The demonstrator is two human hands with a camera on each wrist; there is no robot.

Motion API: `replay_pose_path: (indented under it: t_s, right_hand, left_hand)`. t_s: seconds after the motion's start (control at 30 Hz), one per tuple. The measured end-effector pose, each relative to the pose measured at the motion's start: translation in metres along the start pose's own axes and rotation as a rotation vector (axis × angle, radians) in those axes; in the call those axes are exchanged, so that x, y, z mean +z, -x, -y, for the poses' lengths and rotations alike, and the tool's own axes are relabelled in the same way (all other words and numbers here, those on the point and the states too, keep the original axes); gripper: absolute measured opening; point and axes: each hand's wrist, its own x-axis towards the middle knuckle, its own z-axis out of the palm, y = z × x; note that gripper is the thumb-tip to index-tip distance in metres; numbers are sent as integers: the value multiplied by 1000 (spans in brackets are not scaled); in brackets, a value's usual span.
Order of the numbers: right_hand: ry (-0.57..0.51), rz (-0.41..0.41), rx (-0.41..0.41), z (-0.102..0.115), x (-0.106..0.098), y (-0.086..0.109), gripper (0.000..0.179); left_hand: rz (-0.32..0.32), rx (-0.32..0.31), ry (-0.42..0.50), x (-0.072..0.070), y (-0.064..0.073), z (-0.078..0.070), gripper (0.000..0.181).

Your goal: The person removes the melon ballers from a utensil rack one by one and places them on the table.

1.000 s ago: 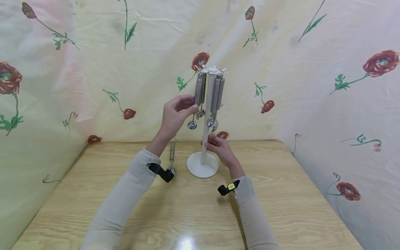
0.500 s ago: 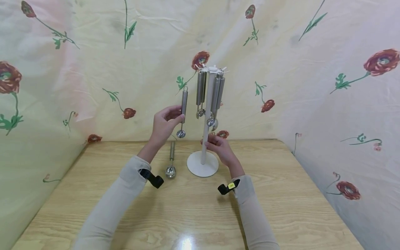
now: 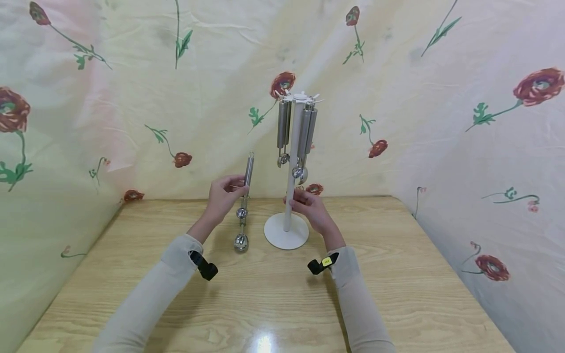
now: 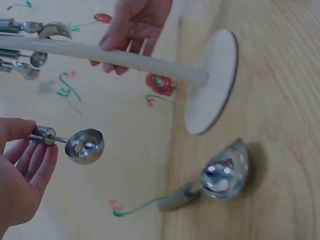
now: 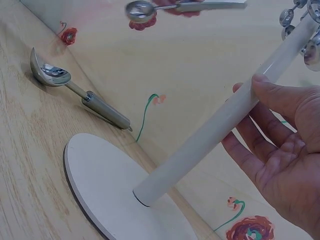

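Observation:
My left hand (image 3: 220,198) pinches a small steel scoop (image 3: 249,169) by its handle, with the round bowl hanging down; the left wrist view shows its hollow bowl (image 4: 86,146). On the tabletop below lies a larger steel scoop (image 3: 241,242) with a pointed lip, handle toward the wall. A white stand (image 3: 288,240) rises to the right, its round base on the table. Several metal utensils (image 3: 304,132) hang by their handles from the hooks at its top. Thumb and fingers of my right hand (image 3: 314,212) grip the stand's white pole (image 5: 200,137) low down.
The wood-grain table (image 3: 282,304) meets a cloth backdrop (image 3: 212,108) printed with red flowers just behind the stand. The same cloth hangs along the left and right sides of the table.
The left hand has brought the small scoop off the stand, down and to the left, over the larger scoop's handle. The right hand has stayed on the pole.

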Motion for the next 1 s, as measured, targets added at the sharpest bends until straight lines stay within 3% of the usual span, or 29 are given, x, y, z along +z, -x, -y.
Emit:
replay_pose_path:
  t_s: [0.3,0.57,1.0]
  right_hand:
    - [-11,1,-3,0,0,-1,41]
    - [2,1,-8,0,0,-1,44]
    - [4,-4,4,0,0,-1,43]
  left_hand:
    - [11,-106,-71,-12,10,25,35]
    - [-10,-162,-98,-19,14,52,34]
    - [-43,-236,-178,-25,19,75,35]
